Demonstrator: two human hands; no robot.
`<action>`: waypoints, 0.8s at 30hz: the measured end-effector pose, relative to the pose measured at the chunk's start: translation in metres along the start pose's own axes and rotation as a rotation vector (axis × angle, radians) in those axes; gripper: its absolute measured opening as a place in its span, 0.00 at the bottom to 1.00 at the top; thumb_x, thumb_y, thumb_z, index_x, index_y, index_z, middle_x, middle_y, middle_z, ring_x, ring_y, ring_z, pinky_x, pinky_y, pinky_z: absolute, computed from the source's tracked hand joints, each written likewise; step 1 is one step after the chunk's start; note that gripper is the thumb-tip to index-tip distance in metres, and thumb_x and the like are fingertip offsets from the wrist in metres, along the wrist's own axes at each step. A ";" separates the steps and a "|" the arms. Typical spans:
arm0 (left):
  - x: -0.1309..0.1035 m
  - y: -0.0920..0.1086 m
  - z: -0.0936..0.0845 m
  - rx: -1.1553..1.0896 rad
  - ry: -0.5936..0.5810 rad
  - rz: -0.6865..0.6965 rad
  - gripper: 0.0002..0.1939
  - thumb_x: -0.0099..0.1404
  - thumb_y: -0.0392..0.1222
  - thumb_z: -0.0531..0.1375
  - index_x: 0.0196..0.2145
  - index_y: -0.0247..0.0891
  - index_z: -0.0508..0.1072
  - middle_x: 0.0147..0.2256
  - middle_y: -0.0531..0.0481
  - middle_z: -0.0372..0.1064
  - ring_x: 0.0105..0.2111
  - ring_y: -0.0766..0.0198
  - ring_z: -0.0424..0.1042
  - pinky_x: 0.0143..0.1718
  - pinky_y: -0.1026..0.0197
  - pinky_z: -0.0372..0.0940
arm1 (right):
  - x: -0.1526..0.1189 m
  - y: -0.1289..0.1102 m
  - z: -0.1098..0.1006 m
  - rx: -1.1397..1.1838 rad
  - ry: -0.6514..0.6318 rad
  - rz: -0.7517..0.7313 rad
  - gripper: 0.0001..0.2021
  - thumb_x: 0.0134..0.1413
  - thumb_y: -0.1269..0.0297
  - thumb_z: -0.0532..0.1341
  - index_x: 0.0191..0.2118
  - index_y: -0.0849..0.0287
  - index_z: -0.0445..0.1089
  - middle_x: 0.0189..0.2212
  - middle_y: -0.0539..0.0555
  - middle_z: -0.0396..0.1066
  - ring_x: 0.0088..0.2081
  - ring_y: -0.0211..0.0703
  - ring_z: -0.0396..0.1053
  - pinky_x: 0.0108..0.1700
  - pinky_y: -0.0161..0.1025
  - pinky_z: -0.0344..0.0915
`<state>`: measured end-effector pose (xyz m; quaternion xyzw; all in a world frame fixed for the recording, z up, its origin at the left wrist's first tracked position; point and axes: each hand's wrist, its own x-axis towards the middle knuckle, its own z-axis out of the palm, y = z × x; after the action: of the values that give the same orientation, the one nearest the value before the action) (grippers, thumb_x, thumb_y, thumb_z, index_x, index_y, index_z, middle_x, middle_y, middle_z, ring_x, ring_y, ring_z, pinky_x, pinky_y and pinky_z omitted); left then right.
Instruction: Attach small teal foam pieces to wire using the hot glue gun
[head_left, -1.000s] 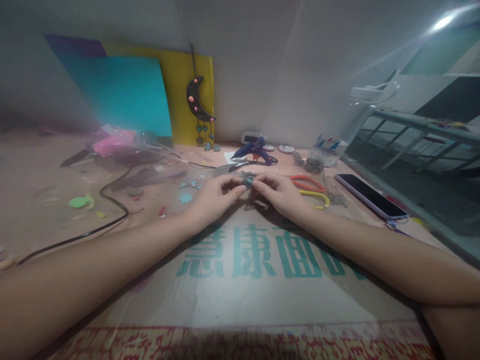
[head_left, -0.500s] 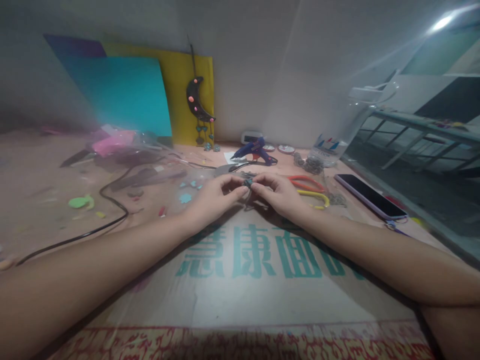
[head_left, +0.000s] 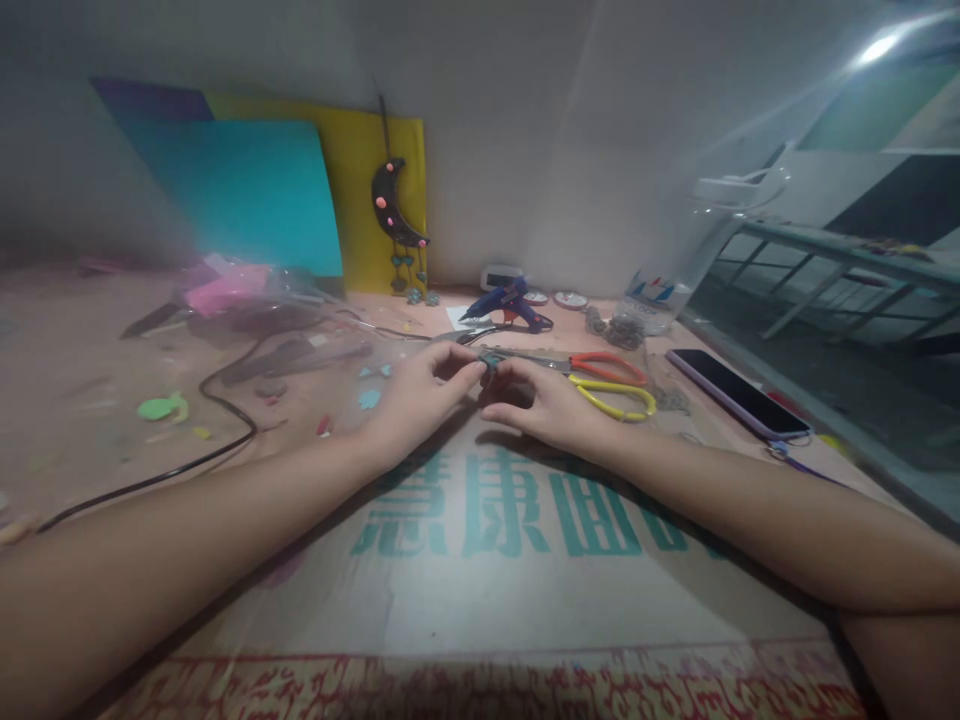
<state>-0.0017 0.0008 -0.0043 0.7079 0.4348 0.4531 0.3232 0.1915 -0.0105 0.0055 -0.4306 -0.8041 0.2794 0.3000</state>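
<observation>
Between my hands, just above the board, is a small dark teal piece (head_left: 490, 362); its exact kind is too small to make out. The thumb and forefinger of my left hand (head_left: 424, 395) pinch it. My right hand (head_left: 551, 405) is close on the right, its forefinger at the piece and its thumb dropped away, leaving a gap between them. Behind my right hand lie scissors (head_left: 611, 366) with one orange and one yellow handle. Small light blue cut shapes (head_left: 368, 399) lie beside my left hand.
A blue glue gun (head_left: 510, 303) stands behind my hands. At the back, a dark crescent moon ornament (head_left: 388, 205) hangs before yellow and blue sheets (head_left: 259, 195). A phone (head_left: 739, 393) and a clear plastic jug (head_left: 656, 295) are on the right. A black cord (head_left: 225, 400) curves across the left.
My right thumb has come away from the small teal piece and lowered, widening the gap to the forefinger. My left hand keeps its pinch. More of the scissors shows.
</observation>
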 end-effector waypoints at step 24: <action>-0.004 0.010 -0.002 0.140 0.093 0.120 0.06 0.65 0.43 0.59 0.34 0.39 0.74 0.34 0.52 0.76 0.37 0.63 0.72 0.42 0.62 0.65 | -0.003 0.001 0.002 0.150 0.189 -0.023 0.11 0.63 0.59 0.55 0.37 0.59 0.71 0.29 0.50 0.72 0.31 0.38 0.69 0.35 0.37 0.65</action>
<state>-0.0011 -0.0065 0.0036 0.7317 0.4369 0.4724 0.2248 0.1916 -0.0131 0.0026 -0.4221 -0.7539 0.2934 0.4092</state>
